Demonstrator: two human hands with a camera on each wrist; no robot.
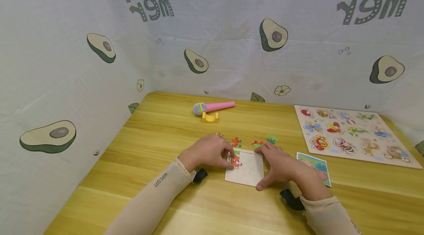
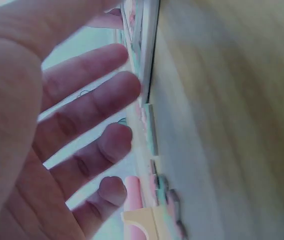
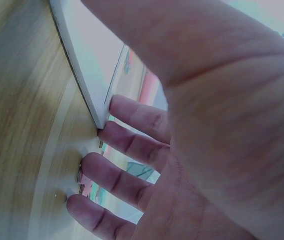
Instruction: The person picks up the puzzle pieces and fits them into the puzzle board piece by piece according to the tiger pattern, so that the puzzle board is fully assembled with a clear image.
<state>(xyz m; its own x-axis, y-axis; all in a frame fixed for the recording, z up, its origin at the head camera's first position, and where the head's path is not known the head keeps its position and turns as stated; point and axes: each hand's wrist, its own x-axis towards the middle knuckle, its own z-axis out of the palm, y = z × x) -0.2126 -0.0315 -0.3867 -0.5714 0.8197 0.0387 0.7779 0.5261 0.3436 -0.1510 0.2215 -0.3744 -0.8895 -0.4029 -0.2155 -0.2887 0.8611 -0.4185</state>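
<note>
A square wooden puzzle tray lies on the table, with red and green jigsaw pieces in its far left part. My left hand is at the tray's left side, thumb and index fingertips at these pieces. In the left wrist view its other fingers are spread and hold nothing. My right hand holds the tray's right side, thumb at the near corner and fingers at the far one. The right wrist view has its fingertips right at the tray's corner.
Several loose jigsaw pieces lie beyond the tray. To the right are a picture card and a large insect puzzle board. A pink toy microphone and a yellow stand are at the back, before a printed cloth.
</note>
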